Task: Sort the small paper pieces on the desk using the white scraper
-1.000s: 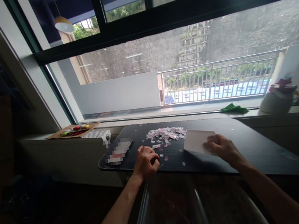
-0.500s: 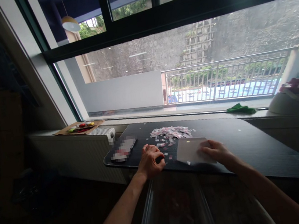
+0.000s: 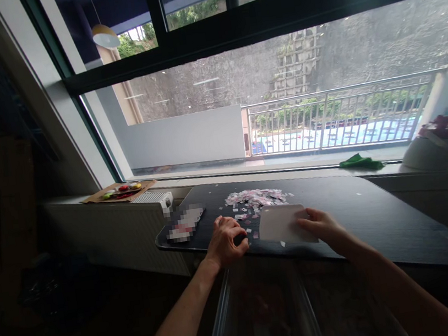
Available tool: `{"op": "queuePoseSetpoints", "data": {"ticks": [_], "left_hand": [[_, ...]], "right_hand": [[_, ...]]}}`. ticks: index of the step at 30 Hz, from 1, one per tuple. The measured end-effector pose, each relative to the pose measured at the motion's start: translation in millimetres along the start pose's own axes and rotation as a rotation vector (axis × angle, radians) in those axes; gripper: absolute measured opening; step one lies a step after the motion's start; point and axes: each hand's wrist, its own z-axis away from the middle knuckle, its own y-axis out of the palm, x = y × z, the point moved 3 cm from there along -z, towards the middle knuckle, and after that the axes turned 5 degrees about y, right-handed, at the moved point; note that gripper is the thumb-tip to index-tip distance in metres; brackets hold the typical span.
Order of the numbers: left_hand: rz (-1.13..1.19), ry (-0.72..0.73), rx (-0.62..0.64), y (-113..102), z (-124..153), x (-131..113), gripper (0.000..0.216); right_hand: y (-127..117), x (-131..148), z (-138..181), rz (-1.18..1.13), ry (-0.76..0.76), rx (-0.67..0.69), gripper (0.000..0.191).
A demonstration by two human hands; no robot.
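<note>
My right hand (image 3: 322,226) grips the right edge of a flat, pale, rounded rectangular piece (image 3: 279,224), perhaps a plastic scraper or lid. It is tilted over the near part of the black table (image 3: 335,191), beside a heap of small whitish-pink scraps (image 3: 255,198). A few loose scraps lie around its left and lower edges. To the left, my left hand (image 3: 228,241) rests at the table's front edge with its fingers curled in. A dark patch shows between thumb and fingers; whether it is an object I cannot make out.
Below the table's front edge stands a clear plastic bin (image 3: 261,313), its contents dim. A blurred-out phone-like slab (image 3: 185,223) lies at the table's left end. On the windowsill are a green cloth (image 3: 360,163), a white pot (image 3: 430,153) and a cardboard sheet (image 3: 95,198) with colourful items.
The pale flat piece and my right hand have shifted slightly left, towards the loose scraps. My left hand has stayed nearly still.
</note>
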Motion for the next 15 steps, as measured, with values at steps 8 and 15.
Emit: {"op": "queuePoseSetpoints", "data": {"ticks": [8,15], "left_hand": [[-0.006,0.006,0.008,0.4,-0.1,0.8,0.011],[-0.008,0.005,0.002,0.4,0.0,1.0,0.012]], "right_hand": [[15.0,9.8,-21.2,0.109,0.072,0.042,0.035],[22.8,10.0,-6.5,0.115,0.099,0.181,0.028]]}}
